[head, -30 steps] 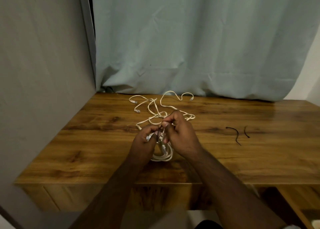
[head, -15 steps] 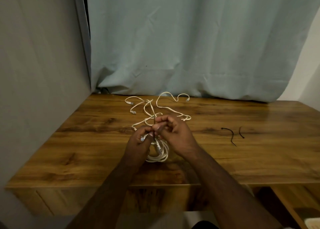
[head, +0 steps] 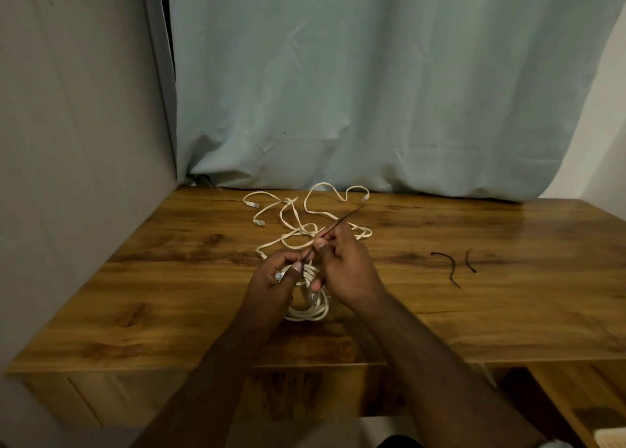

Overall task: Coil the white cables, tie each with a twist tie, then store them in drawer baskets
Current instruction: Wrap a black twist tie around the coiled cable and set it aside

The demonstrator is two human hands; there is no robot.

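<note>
Both hands grip: your left hand (head: 276,280) holds the coil (head: 310,307) low on the bench (head: 508,312), your right hand (head: 342,264) pinches a tie (head: 338,226). Draw the tie snug, then twist close against the coil. Loose cables (head: 298,220) lie beyond. No baskets show.

worktop (head: 169,295): wooden, with dark grain; left edge against a grey wall, back edge under a pale curtain
loose cable (head: 298,217): white, lying tangled on the worktop toward the back, plugs at its ends
coil (head: 310,309): white cable wound in loops, resting on the worktop near the front, partly hidden by the hands
ties (head: 447,266): two short dark pieces lying on the worktop to the right, well apart from the cables, just beside each other
</note>
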